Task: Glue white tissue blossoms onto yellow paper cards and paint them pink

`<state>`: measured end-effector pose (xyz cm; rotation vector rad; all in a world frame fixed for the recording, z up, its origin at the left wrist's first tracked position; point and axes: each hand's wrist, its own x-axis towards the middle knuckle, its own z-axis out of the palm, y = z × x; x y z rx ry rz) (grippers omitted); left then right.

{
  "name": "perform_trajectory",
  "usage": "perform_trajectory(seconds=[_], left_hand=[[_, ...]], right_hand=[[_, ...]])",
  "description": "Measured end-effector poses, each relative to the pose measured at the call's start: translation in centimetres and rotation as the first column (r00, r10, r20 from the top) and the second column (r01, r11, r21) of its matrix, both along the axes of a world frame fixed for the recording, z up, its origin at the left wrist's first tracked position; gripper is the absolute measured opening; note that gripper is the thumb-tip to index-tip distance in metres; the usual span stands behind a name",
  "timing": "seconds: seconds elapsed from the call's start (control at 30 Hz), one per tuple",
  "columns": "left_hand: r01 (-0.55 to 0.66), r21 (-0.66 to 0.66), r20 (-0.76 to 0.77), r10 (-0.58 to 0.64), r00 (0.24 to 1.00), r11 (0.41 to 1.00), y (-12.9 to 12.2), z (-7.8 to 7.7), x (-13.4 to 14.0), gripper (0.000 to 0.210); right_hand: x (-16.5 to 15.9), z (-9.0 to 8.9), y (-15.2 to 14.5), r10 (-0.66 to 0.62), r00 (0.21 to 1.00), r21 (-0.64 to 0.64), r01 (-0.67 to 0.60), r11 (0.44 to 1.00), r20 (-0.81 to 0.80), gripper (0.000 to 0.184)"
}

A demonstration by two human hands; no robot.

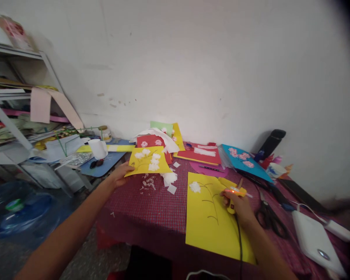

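Note:
My left hand (122,175) pinches the left edge of a yellow card (140,168), lifted a little above the table. White tissue blossoms and drawn brown stems cover that card. In my right hand (236,204) is a yellow glue gun (231,209) with a small red light glowing and a dark cord trailing down. Under it lies a larger yellow sheet (202,229) with a drawn branch and one white tissue flower (195,187) near its upper left corner. White tissue pieces (169,178) and torn scraps (148,182) lie between the two yellow papers.
Black scissors (270,217) and a white power bank (317,241) lie to the right. Behind stand red papers (198,156), a blue flower card (246,161) and a dark bottle (270,144). A white roll (98,149) stands on a blue stool (100,165); shelves (14,54) rise at the left.

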<state>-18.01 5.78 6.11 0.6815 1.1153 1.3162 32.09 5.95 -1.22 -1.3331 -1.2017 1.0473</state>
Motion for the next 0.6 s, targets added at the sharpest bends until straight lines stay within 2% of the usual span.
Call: perform_trajectory(seconds=[0.17, 0.33, 0.47, 0.6], left_hand=[[0.002, 0.041, -0.082, 0.001, 0.997, 0.999, -0.8, 0.8, 0.2, 0.048], [0.012, 0.071, -0.090, -0.006, 0.996, 0.997, -1.6, 0.4, 0.2, 0.060], [0.045, 0.094, -0.127, -0.033, 0.991, 0.995, -2.7, 0.0, -0.1, 0.059], [0.024, 0.091, -0.167, -0.008, 0.986, 0.996, -3.6, -0.2, -0.4, 0.060]], right_hand=[[0.5, -0.4, 0.2, 0.014, 0.999, -0.009, -0.014, 1.000, 0.030, 0.039], [1.0, -1.0, 0.5, 0.025, 0.999, 0.016, -0.025, 1.000, 0.032, 0.037], [0.5, -0.4, 0.3, 0.007, 0.993, 0.011, -0.006, 1.000, -0.121, 0.036], [1.2, 1.3, -0.8, -0.053, 0.945, -0.025, 0.047, 0.999, -0.322, 0.041]])
